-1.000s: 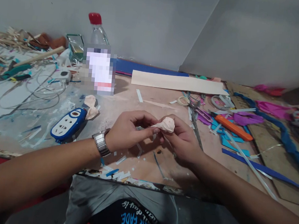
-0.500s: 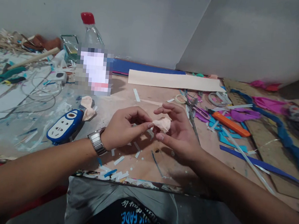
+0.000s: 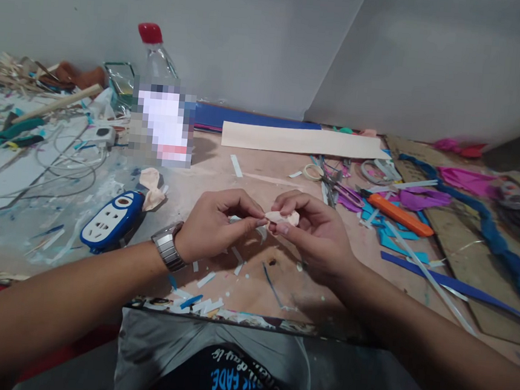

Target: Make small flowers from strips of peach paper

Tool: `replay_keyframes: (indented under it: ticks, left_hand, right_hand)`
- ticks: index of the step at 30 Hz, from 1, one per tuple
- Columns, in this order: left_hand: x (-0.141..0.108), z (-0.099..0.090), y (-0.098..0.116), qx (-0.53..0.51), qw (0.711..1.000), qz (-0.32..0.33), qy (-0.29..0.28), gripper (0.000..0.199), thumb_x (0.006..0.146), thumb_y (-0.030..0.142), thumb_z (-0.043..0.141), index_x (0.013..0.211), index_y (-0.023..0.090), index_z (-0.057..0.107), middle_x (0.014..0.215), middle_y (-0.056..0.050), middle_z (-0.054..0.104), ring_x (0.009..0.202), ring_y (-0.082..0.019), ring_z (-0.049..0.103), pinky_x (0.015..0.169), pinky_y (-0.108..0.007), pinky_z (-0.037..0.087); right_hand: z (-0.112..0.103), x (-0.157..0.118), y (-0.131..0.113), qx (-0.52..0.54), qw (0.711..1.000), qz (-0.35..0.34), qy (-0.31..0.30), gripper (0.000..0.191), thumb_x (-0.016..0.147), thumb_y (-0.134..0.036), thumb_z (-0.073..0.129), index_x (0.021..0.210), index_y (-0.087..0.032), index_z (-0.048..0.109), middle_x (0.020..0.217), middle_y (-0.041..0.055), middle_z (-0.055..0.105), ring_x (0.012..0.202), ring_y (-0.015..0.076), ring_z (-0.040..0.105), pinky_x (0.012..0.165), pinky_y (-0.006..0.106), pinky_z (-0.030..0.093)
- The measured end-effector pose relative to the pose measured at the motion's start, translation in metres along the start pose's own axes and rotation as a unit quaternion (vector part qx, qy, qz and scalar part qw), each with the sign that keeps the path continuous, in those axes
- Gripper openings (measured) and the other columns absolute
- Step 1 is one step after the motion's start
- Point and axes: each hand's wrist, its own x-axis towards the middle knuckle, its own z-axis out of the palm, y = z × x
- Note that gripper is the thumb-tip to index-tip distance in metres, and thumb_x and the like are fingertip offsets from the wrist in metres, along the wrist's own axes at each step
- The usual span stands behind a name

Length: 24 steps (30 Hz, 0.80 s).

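Between my two hands, just above the table, is a small crumpled cream paper piece (image 3: 280, 217), twisted narrow at its left end. My left hand (image 3: 221, 222), with a metal watch (image 3: 168, 246) on the wrist, pinches that narrow end between thumb and fingertips. On the wider right end, my right hand (image 3: 315, 231) has its thumb and fingers closed. A similar cream twisted paper piece (image 3: 152, 189) lies to the left, against a blue and white power strip (image 3: 111, 221). Small white paper scraps (image 3: 207, 279) are scattered below my hands.
A bottle with a red cap (image 3: 150, 33), partly blurred, stands at the back left near a long cream paper strip (image 3: 301, 141). Right of my hands lie scissors (image 3: 340, 187), an orange utility knife (image 3: 399, 213) and coloured strips. Pliers (image 3: 17, 131) and a cable (image 3: 66, 169) lie at left.
My right hand's fingers, spread around the cream paper piece before, have closed onto its wider end. My left hand keeps its pinch in nearly the same spot.
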Motion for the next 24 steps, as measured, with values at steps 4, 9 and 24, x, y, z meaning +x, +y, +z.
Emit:
replay_keyframes:
  ticks: [4,9,24]
  left_hand:
    - [0.0001,-0.0003,0.0024,0.009,1.0,0.001,-0.002,0.006,0.086,0.019,0.08,0.084,0.017,0.075,0.083,-0.004,0.081,0.075,-0.012,0.074,0.072,-0.023,0.059]
    - [0.0006,0.0006,0.0026,-0.01,1.0,-0.02,-0.006,0.008,0.087,0.022,0.08,0.089,0.017,0.074,0.084,-0.004,0.08,0.072,-0.012,0.072,0.068,-0.023,0.059]
    - [0.0062,-0.0015,-0.0026,-0.054,0.994,-0.09,-0.039,0.016,0.083,0.026,0.084,0.086,0.014,0.074,0.081,-0.006,0.08,0.07,-0.013,0.071,0.064,-0.022,0.056]
  right_hand:
    - [0.0003,-0.0006,0.0008,0.023,0.999,0.03,0.016,0.022,0.079,-0.026,0.092,0.087,-0.023,0.072,0.097,0.0026,0.064,0.086,0.0166,0.06,0.073,0.029,0.051]
    - [-0.0002,0.0002,0.0011,0.006,0.999,0.04,0.02,0.025,0.077,-0.03,0.093,0.09,-0.024,0.072,0.099,0.0033,0.064,0.093,0.0191,0.062,0.079,0.031,0.054]
    - [-0.003,0.0035,0.0032,0.161,0.962,0.218,0.02,0.037,0.065,-0.022,0.098,0.088,-0.02,0.069,0.087,-0.0021,0.069,0.068,0.0103,0.065,0.063,0.023,0.053]
